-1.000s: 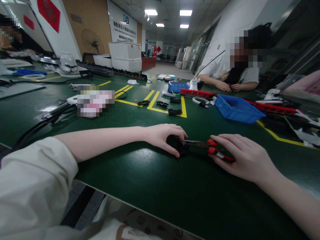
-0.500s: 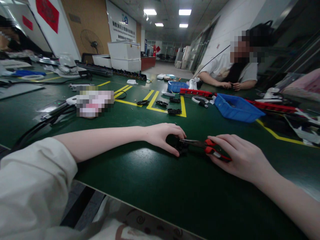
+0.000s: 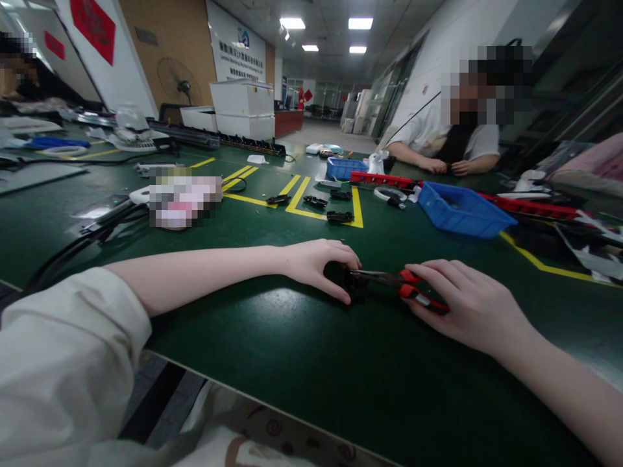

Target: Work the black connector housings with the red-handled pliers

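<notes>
My left hand grips a small black part between thumb and fingers, low over the green table. The part's exact kind cannot be made out. My right hand is closed round the red handles of long-nosed pliers. Their metal jaws point left and reach the black part; the tips are hard to see against it. Beyond my hands lie several similar black parts, in and beside a yellow tape outline.
A blue bin stands to the right, a smaller blue bin farther back. Red strips run behind them. On the left are a blurred pink object and black cables. Another person sits across the table.
Almost nothing differs. Both hands keep their holds on the black part and the pliers, with only a very slight shift.
</notes>
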Motion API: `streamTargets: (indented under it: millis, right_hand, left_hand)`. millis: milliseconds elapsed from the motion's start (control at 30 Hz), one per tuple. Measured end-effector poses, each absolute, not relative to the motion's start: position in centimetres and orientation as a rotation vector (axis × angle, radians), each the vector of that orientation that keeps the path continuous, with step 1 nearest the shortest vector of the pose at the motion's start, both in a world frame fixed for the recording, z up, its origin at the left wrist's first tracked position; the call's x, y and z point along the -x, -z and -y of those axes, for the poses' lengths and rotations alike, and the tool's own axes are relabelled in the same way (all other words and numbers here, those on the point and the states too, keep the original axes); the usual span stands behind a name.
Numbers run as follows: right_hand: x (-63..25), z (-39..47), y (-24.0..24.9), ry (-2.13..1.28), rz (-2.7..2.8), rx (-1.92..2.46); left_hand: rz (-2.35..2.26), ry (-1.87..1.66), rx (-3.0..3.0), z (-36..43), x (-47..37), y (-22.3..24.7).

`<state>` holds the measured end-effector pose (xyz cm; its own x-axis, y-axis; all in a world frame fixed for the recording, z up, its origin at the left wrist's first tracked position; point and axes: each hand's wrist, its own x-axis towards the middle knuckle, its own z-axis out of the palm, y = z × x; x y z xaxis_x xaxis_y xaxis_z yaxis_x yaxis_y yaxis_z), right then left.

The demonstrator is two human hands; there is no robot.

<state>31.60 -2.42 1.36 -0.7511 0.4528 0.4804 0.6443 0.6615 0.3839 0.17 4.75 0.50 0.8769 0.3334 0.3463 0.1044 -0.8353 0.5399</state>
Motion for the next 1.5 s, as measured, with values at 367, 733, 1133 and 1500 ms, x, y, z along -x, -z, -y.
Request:
streamTargets:
  millis: [367, 733, 1133, 1500]
  right_hand:
    - [-31.9, 1.9, -1.0, 0.584, 2.58, 0.883]
    - [-31.7, 2.5, -1.4, 0.878, 2.554, 0.832]
    - [-32.0, 2.0, -1.0, 0.561, 2.561, 0.925]
    - [-32.5, 1.5, -0.5, 0.487, 2.518, 0.963]
  left_hand:
    - [-0.341, -0.58, -2.558, -4.7, -0.1, -0.3]
    - [-0.376, -0.57, -2.508, -5.0, -0.2, -0.2]
    - [-0.469, -0.53, -2.496, -4.5, -0.1, -0.5]
    - [-0.447, -0.507, -2.536, -4.6, -0.2, -0.7]
